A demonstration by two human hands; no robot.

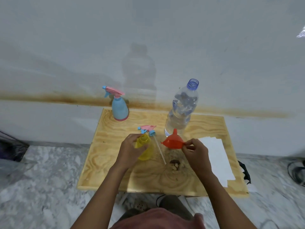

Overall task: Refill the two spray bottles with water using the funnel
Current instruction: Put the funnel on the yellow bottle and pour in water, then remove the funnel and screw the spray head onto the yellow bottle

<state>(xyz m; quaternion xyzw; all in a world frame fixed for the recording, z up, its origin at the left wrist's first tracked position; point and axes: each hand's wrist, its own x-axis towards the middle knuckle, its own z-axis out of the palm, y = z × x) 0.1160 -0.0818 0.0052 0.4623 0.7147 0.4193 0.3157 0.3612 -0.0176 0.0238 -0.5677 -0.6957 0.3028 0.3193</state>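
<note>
The yellow spray bottle (145,151) stands uncapped near the middle of the bench (102,171), with the fingers of the left hand (130,149) curled round its body. Its spray head (147,128), tube attached, lies just behind it. The right hand (194,151) pinches the rim tab of the orange funnel (173,140), which is beside the bottle and not yet in its neck. The water bottle (180,111) stands behind the funnel, cap off and part full. The blue spray bottle (119,107) at the far edge is still capped. Assessment: early stage, both refills outstanding.
</note>
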